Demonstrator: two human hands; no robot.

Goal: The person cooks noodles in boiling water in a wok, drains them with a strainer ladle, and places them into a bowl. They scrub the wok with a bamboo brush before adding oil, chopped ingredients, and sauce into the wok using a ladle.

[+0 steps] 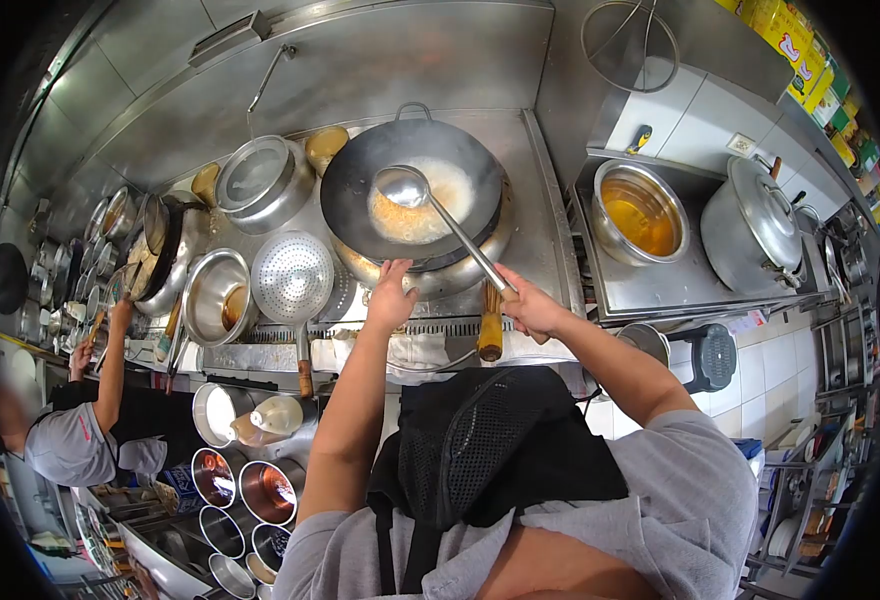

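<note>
Well, my right hand [532, 303] grips the ladle [468, 242], bowl inside the wok [410, 143] — bare steel beside it toward the right edge of the stove [540, 205] — my left hand [392, 298], unclenched and empty, near the front rim

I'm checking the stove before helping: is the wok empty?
The wok isn't empty: cloudy liquid with yellowish bits covers its bottom.
</note>
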